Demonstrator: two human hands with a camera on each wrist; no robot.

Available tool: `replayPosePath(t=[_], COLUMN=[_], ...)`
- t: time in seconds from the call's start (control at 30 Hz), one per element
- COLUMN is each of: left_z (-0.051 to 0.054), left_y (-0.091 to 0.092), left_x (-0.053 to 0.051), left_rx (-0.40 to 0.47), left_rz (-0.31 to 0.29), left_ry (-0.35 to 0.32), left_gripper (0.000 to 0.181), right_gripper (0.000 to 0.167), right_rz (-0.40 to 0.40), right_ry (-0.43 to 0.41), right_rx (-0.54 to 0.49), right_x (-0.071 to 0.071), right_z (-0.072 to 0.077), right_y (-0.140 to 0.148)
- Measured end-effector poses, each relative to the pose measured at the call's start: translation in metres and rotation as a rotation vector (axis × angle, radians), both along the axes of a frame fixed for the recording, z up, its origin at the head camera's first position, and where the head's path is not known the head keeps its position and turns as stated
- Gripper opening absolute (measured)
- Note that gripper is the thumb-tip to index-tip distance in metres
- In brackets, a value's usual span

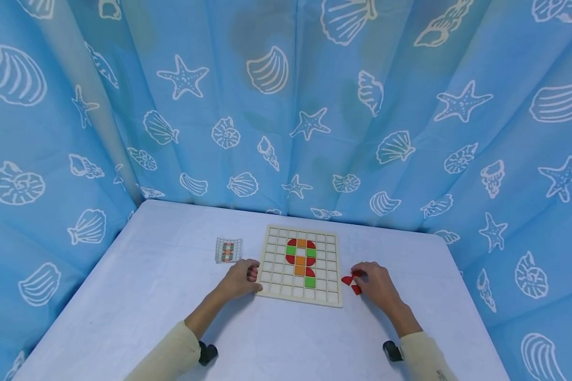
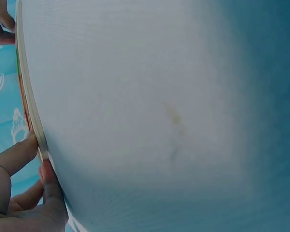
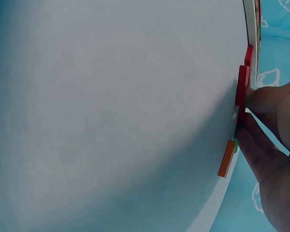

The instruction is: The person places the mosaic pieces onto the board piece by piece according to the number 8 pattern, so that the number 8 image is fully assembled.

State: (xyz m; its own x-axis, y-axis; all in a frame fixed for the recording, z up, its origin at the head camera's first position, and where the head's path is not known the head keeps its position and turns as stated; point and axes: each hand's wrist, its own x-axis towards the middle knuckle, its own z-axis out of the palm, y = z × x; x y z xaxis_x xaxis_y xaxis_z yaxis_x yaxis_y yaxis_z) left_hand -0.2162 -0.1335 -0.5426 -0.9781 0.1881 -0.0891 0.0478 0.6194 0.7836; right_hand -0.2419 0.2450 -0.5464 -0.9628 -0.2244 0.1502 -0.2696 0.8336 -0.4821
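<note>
A cream grid board (image 1: 273, 267) lies on the white table, with red, orange and green tiles set in some of its squares. My left hand (image 1: 238, 279) grips the board's left edge near the front corner, thumb and fingers on either side of the rim in the left wrist view. To the right of the board, my right hand (image 1: 377, 286) is over a few loose red tiles (image 1: 347, 280), some with a rounded side. In the right wrist view its thumb and fingertips pinch a red tile (image 3: 241, 115), partly hidden by the fingers.
A small card (image 1: 229, 250) with a printed coloured grid pattern lies left of the board. An orange tile (image 3: 226, 158) and a green tile (image 3: 236, 144) rest near the right hand. Blue shell-patterned curtains (image 1: 276, 132) surround the white table (image 1: 143, 275).
</note>
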Motion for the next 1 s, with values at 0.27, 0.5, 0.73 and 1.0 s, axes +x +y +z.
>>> replayPosePath(t=[0.27,0.5,0.73,1.0], left_z=[0.001,0.001,-0.001,-0.001], left_y=[0.0,-0.001,-0.001,0.001], left_x=[0.0,0.001,0.001,0.0], left_rx=[0.005,0.0,0.011,0.005], left_rz=[0.002,-0.013,0.003,0.012], left_ry=[0.005,0.006,-0.002,-0.009], left_gripper=[0.063,0.064,0.063,0.063], right_gripper=[0.041,0.04,0.04,0.038], right_rz=[0.024,0.03,0.044,0.067], right_ry=[-0.018,-0.038,-0.011,0.0], right_rx=[0.008,0.006,0.021,0.093], right_x=[-0.005,-0.007,-0.009,-0.012], right_z=[0.002,0.0,-0.002,0.0], right_y=[-0.001,-0.002,0.0,-0.003])
